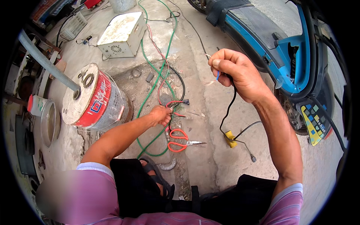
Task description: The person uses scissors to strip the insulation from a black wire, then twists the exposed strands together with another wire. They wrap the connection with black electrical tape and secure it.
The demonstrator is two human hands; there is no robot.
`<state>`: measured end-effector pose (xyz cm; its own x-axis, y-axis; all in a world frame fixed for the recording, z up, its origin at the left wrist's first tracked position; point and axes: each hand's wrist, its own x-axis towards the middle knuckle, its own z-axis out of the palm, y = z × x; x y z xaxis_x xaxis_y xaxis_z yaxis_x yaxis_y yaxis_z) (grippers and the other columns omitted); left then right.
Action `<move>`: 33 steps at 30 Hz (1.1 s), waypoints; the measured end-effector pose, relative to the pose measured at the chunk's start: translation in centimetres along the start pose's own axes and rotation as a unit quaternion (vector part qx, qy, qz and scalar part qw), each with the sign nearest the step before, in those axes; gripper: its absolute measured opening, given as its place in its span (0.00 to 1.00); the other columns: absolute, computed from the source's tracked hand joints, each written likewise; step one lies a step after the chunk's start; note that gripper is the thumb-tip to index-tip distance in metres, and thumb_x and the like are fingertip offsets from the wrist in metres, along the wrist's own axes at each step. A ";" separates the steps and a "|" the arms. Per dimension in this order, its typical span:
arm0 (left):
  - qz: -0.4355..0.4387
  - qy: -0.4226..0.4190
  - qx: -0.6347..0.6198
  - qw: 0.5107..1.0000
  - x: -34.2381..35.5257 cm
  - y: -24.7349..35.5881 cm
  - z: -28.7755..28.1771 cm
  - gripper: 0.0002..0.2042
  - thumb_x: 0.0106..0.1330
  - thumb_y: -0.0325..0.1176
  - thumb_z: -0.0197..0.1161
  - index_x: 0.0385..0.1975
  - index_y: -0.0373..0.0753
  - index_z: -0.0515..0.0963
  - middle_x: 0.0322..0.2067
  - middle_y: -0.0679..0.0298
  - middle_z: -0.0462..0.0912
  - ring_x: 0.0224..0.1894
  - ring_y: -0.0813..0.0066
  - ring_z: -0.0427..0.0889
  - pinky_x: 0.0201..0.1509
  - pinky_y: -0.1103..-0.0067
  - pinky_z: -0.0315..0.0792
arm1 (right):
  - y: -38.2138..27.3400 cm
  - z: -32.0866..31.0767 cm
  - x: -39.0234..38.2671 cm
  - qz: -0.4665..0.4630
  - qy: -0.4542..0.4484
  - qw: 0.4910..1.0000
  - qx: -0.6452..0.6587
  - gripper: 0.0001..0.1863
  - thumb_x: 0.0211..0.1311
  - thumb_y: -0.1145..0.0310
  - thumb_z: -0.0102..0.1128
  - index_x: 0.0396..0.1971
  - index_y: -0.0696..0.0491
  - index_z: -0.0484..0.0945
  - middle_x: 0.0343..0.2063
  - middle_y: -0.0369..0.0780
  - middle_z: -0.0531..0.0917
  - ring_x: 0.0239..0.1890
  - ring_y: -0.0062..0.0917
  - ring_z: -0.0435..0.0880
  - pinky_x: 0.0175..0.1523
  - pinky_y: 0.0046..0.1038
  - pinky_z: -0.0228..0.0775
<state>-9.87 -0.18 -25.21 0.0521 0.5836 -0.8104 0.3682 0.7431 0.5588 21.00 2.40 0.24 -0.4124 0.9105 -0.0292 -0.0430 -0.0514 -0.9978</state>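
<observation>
R hand [240,71] pinches blk cable [226,115], L hand [161,114] at red wires [179,115].

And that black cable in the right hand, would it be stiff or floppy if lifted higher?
The black cable would probably flop, since it hangs in loose bends below the right hand. Its lower stretch may drag, as it appears to lie on the ground. The bare strands look thin, so they might bend easily.

Scissors [188,143]: grips are looking glossy plast., blades smooth metal. Blk. cable [227,108] is showing matt plast. sheath; bare strands [211,82] are looking metallic. Conc. floor [240,165] is looking rough & matt; scooter's blue panel [280,73] is shining, smooth plast.
</observation>
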 end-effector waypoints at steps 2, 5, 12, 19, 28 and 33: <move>0.086 -0.002 -0.014 0.996 -2.1 3.8 1.5 0.14 0.70 0.43 0.63 0.31 0.37 0.76 0.25 0.64 0.82 0.23 0.78 0.80 0.26 0.80 0.75 | 0.0 -0.4 -0.2 0.007 0.008 1.000 0.001 0.07 0.66 0.67 0.58 0.35 0.56 0.78 0.26 0.32 0.79 0.21 0.10 0.68 0.25 0.15 0.58; 0.234 -0.001 0.012 0.972 -4.9 9.0 3.5 0.12 0.70 0.39 0.64 0.31 0.37 0.76 0.25 0.65 0.82 0.25 0.80 0.80 0.29 0.82 0.75 | 0.5 -0.9 -0.2 0.023 0.016 1.000 -0.004 0.08 0.66 0.67 0.58 0.37 0.56 0.78 0.27 0.33 0.79 0.21 0.11 0.69 0.25 0.15 0.58; 0.428 -0.092 -0.004 0.899 -11.8 18.5 4.6 0.09 0.70 0.35 0.62 0.38 0.35 0.76 0.34 0.62 0.84 0.34 0.77 0.83 0.41 0.78 0.77 | 0.1 -2.1 -1.9 0.040 0.077 0.996 0.036 0.08 0.66 0.67 0.59 0.35 0.56 0.76 0.26 0.34 0.77 0.19 0.11 0.67 0.22 0.17 0.54; 0.450 -0.206 -0.052 0.867 -13.8 20.9 4.4 0.08 0.69 0.31 0.61 0.44 0.36 0.74 0.42 0.61 0.83 0.46 0.73 0.82 0.50 0.74 0.76 | -0.4 -2.0 -5.3 0.042 0.122 0.987 0.094 0.05 0.67 0.69 0.55 0.36 0.55 0.75 0.25 0.34 0.76 0.17 0.11 0.64 0.21 0.17 0.51; 0.433 -0.271 -0.078 0.856 -13.3 21.0 4.0 0.12 0.68 0.32 0.64 0.48 0.36 0.75 0.44 0.62 0.83 0.47 0.77 0.81 0.51 0.75 0.75 | 1.2 -0.2 -3.2 0.013 0.140 0.988 0.059 0.08 0.67 0.67 0.58 0.38 0.56 0.78 0.29 0.33 0.81 0.22 0.12 0.71 0.26 0.17 0.60; 0.442 -0.218 -0.042 0.869 -13.0 20.0 3.8 0.12 0.66 0.31 0.66 0.45 0.35 0.77 0.40 0.67 0.82 0.41 0.82 0.79 0.46 0.79 0.73 | 2.2 0.9 -2.5 0.010 0.146 0.988 0.048 0.08 0.67 0.67 0.58 0.39 0.56 0.79 0.27 0.32 0.81 0.24 0.11 0.74 0.26 0.17 0.61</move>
<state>0.37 5.83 -4.18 0.6330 0.7732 -0.0383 -0.0626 0.1004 0.9930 21.09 -0.39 -1.81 -0.1337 0.9878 -0.0794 -0.1290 -0.0967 -0.9869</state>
